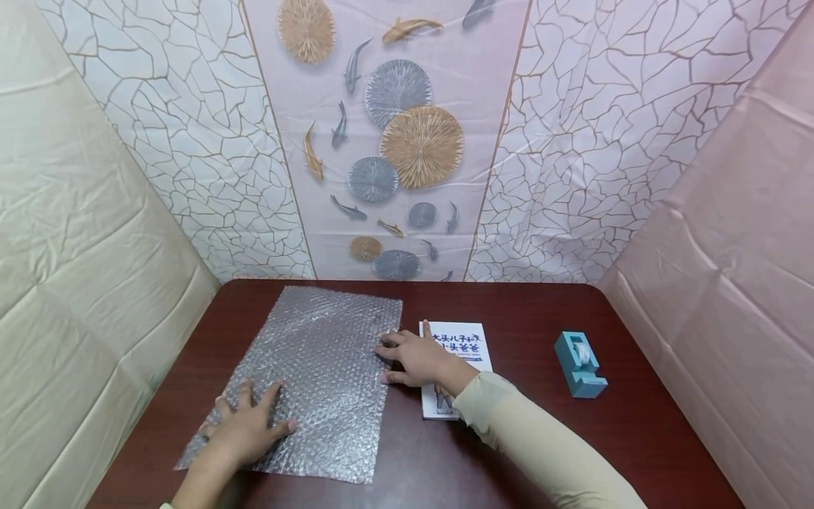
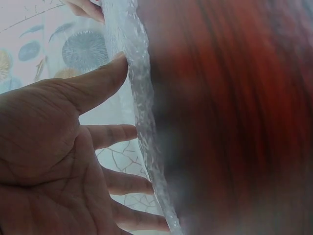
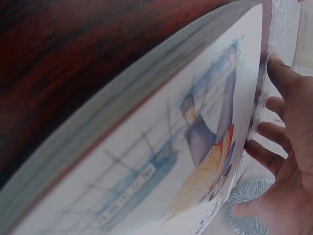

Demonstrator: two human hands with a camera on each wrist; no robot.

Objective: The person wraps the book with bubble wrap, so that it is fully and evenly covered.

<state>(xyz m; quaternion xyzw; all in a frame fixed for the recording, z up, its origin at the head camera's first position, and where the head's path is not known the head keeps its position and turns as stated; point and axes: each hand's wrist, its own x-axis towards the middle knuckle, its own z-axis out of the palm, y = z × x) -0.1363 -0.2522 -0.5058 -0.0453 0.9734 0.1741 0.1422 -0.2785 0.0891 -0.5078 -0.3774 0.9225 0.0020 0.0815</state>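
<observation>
A sheet of clear bubble wrap (image 1: 318, 367) lies flat on the dark red table, left of the middle. My left hand (image 1: 244, 428) rests on its lower left part with fingers spread; in the left wrist view the fingertips (image 2: 128, 183) touch the sheet near its edge. My right hand (image 1: 416, 359) reaches across a white book (image 1: 467, 339), its fingertips touching the right edge of the wrap. The hand and forearm hide part of the book cover. In the right wrist view the book's pictured cover (image 3: 195, 132) and thick page edge appear close up, beside the right hand (image 3: 288, 142).
A blue tape dispenser (image 1: 580, 364) with a roll of clear tape stands on the right of the table (image 1: 528, 311). Patterned cloth (image 1: 413, 212) hangs behind the table's far edge, and pale cloth walls (image 1: 731, 233) rise on both sides.
</observation>
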